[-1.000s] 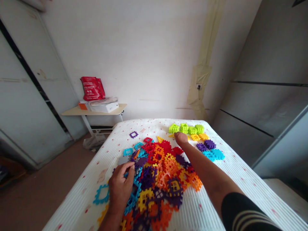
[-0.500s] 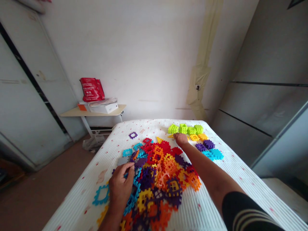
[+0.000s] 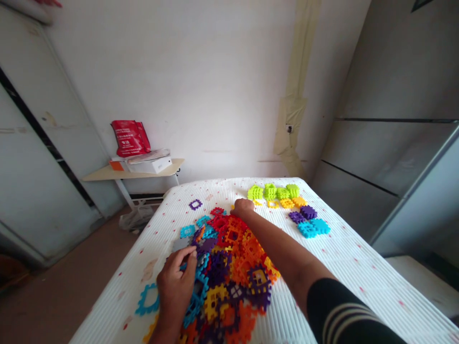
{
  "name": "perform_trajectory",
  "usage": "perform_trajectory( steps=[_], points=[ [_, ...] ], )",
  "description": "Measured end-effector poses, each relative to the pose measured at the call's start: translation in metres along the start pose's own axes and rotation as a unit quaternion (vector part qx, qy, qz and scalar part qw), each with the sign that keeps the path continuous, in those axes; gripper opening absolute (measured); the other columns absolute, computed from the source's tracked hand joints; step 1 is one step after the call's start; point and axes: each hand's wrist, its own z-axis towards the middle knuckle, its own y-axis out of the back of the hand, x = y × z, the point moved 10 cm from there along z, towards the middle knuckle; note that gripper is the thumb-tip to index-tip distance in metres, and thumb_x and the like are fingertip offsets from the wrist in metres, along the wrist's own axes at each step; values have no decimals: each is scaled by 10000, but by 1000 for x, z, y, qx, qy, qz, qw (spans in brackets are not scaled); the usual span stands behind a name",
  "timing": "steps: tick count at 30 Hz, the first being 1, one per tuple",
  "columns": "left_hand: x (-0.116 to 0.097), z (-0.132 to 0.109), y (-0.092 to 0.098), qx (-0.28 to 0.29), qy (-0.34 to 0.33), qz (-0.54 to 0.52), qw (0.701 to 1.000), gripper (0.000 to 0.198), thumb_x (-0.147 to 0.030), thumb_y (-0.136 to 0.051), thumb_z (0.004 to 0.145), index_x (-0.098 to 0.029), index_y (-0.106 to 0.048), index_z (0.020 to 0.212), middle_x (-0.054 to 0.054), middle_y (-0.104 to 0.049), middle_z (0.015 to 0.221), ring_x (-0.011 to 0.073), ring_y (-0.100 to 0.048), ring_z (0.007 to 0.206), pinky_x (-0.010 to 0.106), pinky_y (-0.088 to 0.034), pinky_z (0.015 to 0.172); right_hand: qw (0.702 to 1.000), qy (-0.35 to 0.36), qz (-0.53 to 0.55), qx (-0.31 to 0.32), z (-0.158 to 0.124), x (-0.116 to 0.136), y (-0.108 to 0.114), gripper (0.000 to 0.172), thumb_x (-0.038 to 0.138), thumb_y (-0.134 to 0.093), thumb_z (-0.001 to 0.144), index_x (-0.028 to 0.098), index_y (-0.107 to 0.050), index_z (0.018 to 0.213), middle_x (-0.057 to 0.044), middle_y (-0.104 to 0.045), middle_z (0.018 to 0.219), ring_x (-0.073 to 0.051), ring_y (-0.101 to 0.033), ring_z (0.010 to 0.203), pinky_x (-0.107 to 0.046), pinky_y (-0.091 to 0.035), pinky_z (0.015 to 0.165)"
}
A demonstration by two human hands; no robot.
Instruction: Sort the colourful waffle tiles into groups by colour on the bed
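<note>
Spread over the near half of the white cover lies a heap of notched plastic building pieces (image 3: 234, 270) in red, orange, yellow, purple and blue. My left hand (image 3: 176, 279) hangs at the heap's left side with loosely curved fingers, nothing visible in them. Close by its fingertips is a purple piece (image 3: 207, 245). At the far edge of the heap, my right hand (image 3: 244, 206) has its fingers closed on a yellow piece (image 3: 232, 207), mostly hidden by them. Beyond that hand stand lime-green stacks (image 3: 270, 191), with a yellow frame piece (image 3: 273, 204) in front.
Yellow stacks (image 3: 287, 203), purple stacks (image 3: 308, 211) and light-blue stacks (image 3: 313, 228) line the right side. A lone purple frame (image 3: 195, 204) lies far left, a blue frame (image 3: 147, 300) near left. Behind, a small table (image 3: 96, 175) carries a red bag (image 3: 129, 138).
My right hand has moved left, from beside the lime-green stacks to the far edge of the heap. A yellow piece now lies where it was. My left hand has barely shifted.
</note>
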Motion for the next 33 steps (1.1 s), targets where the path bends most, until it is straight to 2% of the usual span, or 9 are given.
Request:
perform_trajectory(
  steps=[5, 10, 15, 18, 21, 33],
  points=[
    [0, 0, 1, 0, 3, 0, 1000, 244, -405, -528, 781, -221, -686, 809, 26, -712, 783, 182, -652, 698, 291, -521, 711, 1000, -8, 22, -4, -1, 4, 2, 389, 361, -639, 736, 184, -642, 1083, -146, -661, 1067, -232, -633, 976, -294, -488, 745],
    [1, -1, 0, -1, 1, -1, 1000, 243, -407, -528, 783, -223, -683, 814, 28, -711, 781, 184, -649, 703, 295, -520, 720, 998, 23, 33, -38, -5, -4, 16, 358, 387, -618, 751, 293, -612, 1096, -34, -656, 1099, -175, -621, 978, -247, -470, 747],
    [0, -1, -3, 9, 2, -3, 1000, 243, -401, -524, 790, -221, -683, 825, 28, -713, 797, 180, -650, 718, 289, -518, 729, 996, 2, 7, -90, -12, -53, 26, 334, 224, -485, 824, 261, -585, 1141, -64, -645, 1107, -189, -595, 1013, -266, -454, 767],
    [-3, 0, -2, 7, -5, -7, 1000, 242, -400, -524, 784, -222, -687, 810, 22, -710, 776, 178, -649, 701, 280, -521, 706, 995, -9, -13, -98, -16, -81, 23, 324, 182, -454, 828, 238, -607, 1108, -83, -654, 1074, -199, -598, 1003, -265, -452, 754],
    [-3, 0, -2, 6, -6, -7, 1000, 238, -399, -526, 781, -226, -688, 803, 17, -707, 764, 174, -647, 686, 274, -520, 689, 995, -11, -28, -96, -14, -96, 16, 315, 174, -448, 826, 237, -622, 1081, -87, -661, 1048, -204, -614, 968, -267, -458, 727],
    [1, -1, -4, 10, -7, -2, 1000, 221, -380, -539, 792, -217, -684, 826, 16, -702, 789, 172, -648, 719, 272, -510, 722, 993, 17, -47, -103, -3, -98, 0, 284, 136, -419, 844, 175, -652, 1001, -109, -661, 1023, -206, -617, 942, -274, -452, 716]
  ],
)
